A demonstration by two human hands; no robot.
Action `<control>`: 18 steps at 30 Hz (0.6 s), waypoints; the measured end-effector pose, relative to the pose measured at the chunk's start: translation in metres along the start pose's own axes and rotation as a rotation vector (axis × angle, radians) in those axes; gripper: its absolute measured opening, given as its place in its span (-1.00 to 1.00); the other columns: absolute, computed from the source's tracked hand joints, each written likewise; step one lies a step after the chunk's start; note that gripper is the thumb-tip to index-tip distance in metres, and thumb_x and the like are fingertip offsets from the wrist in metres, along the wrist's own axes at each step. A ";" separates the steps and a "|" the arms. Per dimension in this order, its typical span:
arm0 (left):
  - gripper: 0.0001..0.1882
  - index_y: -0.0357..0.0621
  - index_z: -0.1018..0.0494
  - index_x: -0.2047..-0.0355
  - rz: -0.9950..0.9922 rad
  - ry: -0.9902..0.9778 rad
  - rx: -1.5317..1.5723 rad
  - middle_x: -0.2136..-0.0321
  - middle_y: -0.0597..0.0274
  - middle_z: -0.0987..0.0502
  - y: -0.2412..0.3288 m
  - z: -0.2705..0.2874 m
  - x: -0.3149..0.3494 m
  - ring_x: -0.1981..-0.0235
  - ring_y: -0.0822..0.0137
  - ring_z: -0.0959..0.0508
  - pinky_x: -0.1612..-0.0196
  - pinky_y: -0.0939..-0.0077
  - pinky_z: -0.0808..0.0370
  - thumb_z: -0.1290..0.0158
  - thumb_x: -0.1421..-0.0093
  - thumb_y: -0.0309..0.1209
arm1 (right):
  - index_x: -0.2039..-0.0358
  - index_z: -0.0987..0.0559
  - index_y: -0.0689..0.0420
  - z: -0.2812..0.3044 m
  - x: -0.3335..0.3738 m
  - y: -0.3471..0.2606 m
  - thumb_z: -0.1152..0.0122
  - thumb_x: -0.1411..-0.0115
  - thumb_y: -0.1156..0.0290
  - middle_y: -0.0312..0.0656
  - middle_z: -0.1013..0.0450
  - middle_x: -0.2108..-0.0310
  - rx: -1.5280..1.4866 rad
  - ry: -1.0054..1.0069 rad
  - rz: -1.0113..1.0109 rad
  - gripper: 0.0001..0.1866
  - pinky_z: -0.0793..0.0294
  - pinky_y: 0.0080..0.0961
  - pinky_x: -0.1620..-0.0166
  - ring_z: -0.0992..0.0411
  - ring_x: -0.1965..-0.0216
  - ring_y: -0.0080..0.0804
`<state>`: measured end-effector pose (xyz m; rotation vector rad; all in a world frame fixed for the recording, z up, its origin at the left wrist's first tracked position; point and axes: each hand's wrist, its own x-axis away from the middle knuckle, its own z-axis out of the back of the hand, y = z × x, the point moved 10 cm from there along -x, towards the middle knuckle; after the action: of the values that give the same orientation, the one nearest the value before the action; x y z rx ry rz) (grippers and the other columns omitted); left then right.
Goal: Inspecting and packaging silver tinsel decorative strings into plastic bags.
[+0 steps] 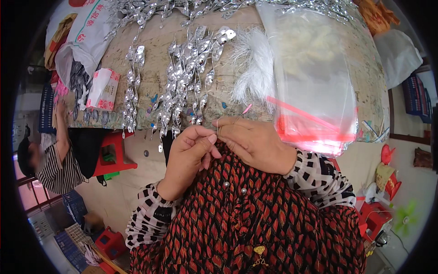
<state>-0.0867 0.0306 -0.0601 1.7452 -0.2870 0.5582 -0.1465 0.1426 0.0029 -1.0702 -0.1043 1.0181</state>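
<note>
My left hand and my right hand meet in front of my chest at the table's near edge. Both have thumb and fingers pinched together. Between the fingertips runs a fine pale thread, part of it looping over the right fingers; its ends are hidden. Beyond the left hand lies a bunch of shiny silver twisted strips, some hanging over the edge. Past the right hand rests a bundle of white thread. Beside it is a stack of clear plastic bags with pinkish-red edges.
More silver strips lie to the left, near a pink-and-white tissue pack; others heap along the far side. White sacks stand at far left. A person in a striped top sits left, near a red stool.
</note>
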 end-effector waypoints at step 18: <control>-0.92 -0.17 -0.47 0.40 0.216 -0.044 0.003 0.73 0.33 -0.44 -0.002 0.006 -0.004 0.81 0.59 -0.29 0.76 0.74 -0.12 -0.08 -0.17 -0.43 | 0.14 -0.34 0.16 -0.001 -0.006 0.011 -0.05 -0.22 0.31 -0.02 -0.48 0.51 0.016 -0.231 -0.238 -0.73 -0.40 -0.11 0.48 -0.46 0.52 0.06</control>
<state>-0.0884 0.0248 -0.0646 1.7421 -0.5104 0.6767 -0.1561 0.1386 -0.0041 -0.8985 -0.4012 0.9207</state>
